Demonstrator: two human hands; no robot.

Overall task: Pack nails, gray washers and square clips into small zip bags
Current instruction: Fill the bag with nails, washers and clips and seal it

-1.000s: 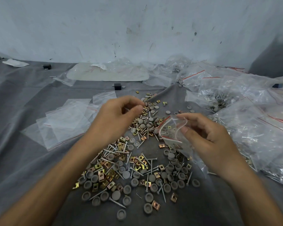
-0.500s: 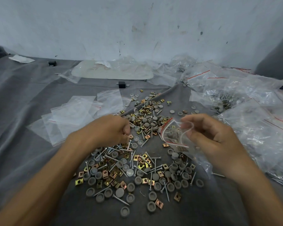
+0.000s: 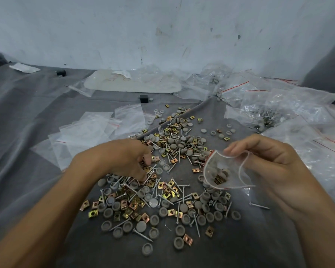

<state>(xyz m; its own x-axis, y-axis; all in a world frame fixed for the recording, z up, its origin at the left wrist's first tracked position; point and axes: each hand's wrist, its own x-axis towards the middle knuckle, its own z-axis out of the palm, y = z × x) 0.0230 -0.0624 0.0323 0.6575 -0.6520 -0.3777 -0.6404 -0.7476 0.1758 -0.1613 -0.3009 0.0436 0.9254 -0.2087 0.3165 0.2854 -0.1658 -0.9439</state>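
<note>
Scuffed pale wall point(image 3: 162, 26) behind creased gray cloth point(image 3: 27, 117), possibly floor-laid.
</note>
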